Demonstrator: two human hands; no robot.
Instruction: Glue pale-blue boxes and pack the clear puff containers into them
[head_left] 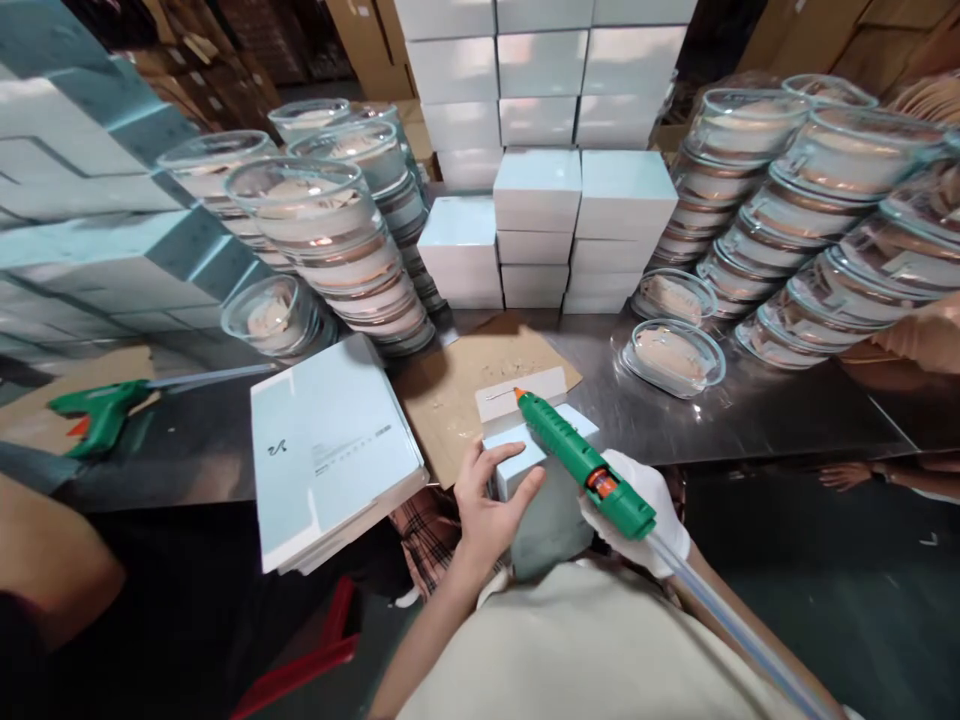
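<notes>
My right hand (637, 510), in a white glove, is wrapped round a green hot glue gun (559, 435). A long clear glue stick (735, 620) runs out of the gun's back end. Its orange nozzle is at the raised white flap (521, 396) of a small pale-blue box (514, 470), over a thin line on that flap. My bare left hand (491, 500) holds the box at its near left side, with thumb and forefinger apart across it. The gun hides part of the box, and my right fingers are mostly out of sight under the gun.
Under the box lies brown cardboard (457, 390) with glue bits. At left are stacked flat box sheets (330, 450) and another green glue gun (105, 410). Clear round containers (322, 240) and white boxes (536, 190) stand behind. Other people's arms show at both sides of the metal table (795, 410).
</notes>
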